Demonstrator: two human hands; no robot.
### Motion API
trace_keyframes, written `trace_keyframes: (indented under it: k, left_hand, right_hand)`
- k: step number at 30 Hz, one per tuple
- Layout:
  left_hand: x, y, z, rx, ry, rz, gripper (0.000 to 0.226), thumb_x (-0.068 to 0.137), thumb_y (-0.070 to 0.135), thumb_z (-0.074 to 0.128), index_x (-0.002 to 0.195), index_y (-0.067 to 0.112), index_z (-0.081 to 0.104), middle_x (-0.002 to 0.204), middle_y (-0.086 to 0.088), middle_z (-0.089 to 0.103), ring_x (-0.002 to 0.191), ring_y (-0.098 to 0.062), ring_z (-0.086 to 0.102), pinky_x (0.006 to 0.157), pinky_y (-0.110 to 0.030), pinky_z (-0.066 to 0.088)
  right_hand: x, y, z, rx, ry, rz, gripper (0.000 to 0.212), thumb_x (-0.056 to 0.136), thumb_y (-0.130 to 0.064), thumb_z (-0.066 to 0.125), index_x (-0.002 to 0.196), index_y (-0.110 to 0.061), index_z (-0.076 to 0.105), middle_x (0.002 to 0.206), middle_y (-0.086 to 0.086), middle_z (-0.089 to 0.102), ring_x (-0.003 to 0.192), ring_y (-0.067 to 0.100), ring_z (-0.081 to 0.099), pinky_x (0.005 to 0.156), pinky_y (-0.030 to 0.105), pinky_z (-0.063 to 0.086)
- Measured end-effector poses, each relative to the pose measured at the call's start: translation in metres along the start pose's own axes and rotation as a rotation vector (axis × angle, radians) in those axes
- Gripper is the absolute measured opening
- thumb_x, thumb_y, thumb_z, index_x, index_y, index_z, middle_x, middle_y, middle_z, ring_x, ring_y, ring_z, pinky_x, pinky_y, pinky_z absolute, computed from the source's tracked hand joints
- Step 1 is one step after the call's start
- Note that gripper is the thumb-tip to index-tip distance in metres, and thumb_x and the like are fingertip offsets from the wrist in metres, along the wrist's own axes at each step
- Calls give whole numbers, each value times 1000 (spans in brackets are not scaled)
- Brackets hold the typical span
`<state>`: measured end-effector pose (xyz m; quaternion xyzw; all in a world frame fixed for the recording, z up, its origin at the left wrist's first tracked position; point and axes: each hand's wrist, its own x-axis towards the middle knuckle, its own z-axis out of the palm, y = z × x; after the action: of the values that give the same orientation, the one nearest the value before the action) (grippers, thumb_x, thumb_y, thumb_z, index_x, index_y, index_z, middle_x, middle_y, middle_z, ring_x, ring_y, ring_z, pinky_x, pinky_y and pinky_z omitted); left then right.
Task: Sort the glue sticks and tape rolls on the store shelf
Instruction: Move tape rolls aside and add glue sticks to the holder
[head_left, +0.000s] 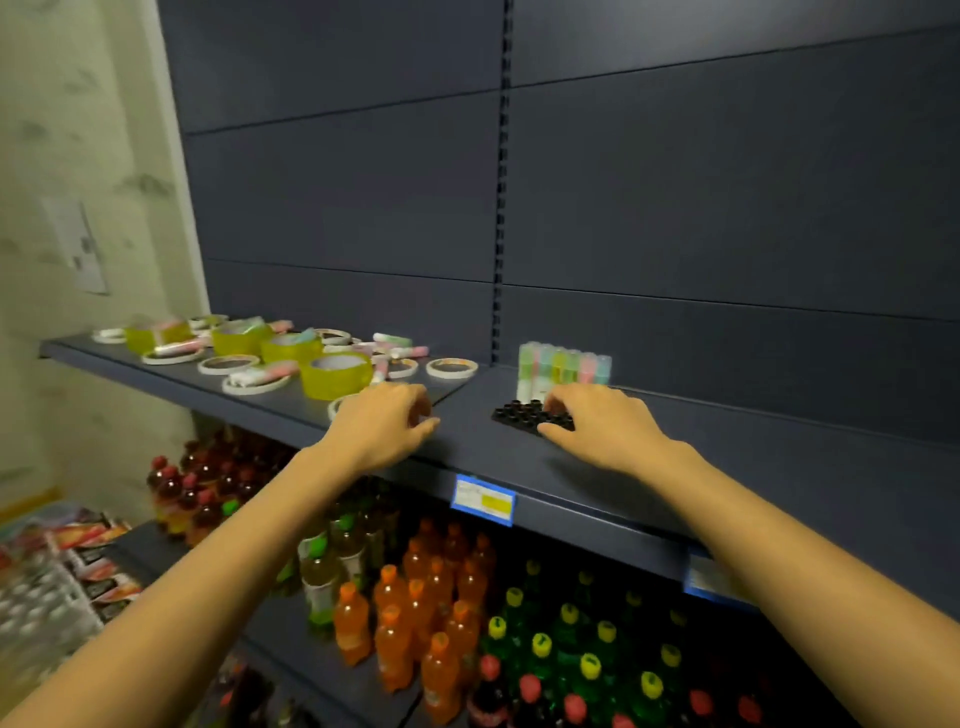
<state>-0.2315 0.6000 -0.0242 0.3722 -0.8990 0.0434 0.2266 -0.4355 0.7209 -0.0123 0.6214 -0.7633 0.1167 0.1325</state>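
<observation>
The left hand and right hand were bare; both forearms were uncovered, bare down to the frame's edge.

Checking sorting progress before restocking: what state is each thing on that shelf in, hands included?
Standing glue sticks: upright, one row, right section.
Loose glue sticks: lying among tapes.
Yellow tape rolls: flat, left section.
White tape rolls: flat, scattered.
Black tray: visible holes empty, gripped by right hand.
Left hand: over a white roll; grip unclear.
</observation>
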Motion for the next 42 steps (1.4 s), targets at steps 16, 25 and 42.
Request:
trace_keyframes:
  k: [16, 25, 42]
  left_hand:
    - [-15, -199, -23, 14, -31, 46, 26, 89, 45, 51, 101, 23, 60, 111, 4, 64, 100, -15, 58, 78, -33, 50]
    - [33, -216, 4, -10, -8, 88, 27, 90, 43, 50, 98, 20, 62, 96, 1, 61, 100, -16, 51, 73, -31, 44]
    - [104, -197, 52, 18, -313, 49, 50, 89, 58, 41, 55, 21, 40, 59, 3, 45, 60, -15, 45, 54, -29, 34]
  right_hand:
    - [116, -163, 49, 88, -92, 128, 34, 95, -39, 47, 118, -17, 56, 117, 7, 61, 104, 29, 57, 79, 38, 45]
    - [186, -157, 84, 221, -236, 352, 43, 93, -53, 41, 78, -13, 50, 81, 2, 46, 91, 27, 51, 72, 31, 38]
    - [219, -137, 59, 402, 25, 306, 30, 93, -34, 51, 115, -15, 60, 112, 9, 62, 102, 27, 59, 92, 41, 49]
